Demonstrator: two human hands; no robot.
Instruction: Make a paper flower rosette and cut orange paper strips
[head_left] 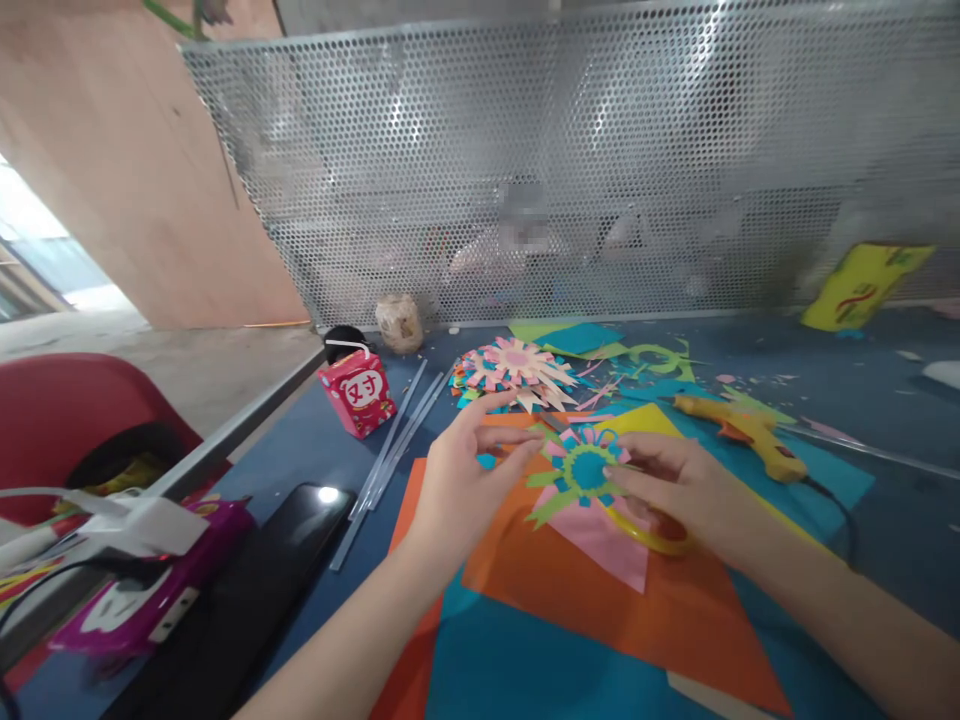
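A small paper rosette (589,470) with a blue centre, a green fringed ring, pink and blue looped edges and green tails is held up over the orange sheets. My right hand (667,485) pinches its right edge between thumb and fingers. At its left edge, the thumb and a finger of my left hand (480,465) come together on the rim, while the index finger stretches out above. Beneath the rosette lie a pink paper piece (600,545) and yellow-handled scissors (652,535), partly hidden by my right hand.
Finished rosettes (517,365) are piled behind. A yellow glue gun (750,435) with a cord lies right, on blue paper. Clear glue sticks (397,440), a red drink box (358,392) and a black phone (247,590) are left. A perforated metal panel (600,150) closes the back.
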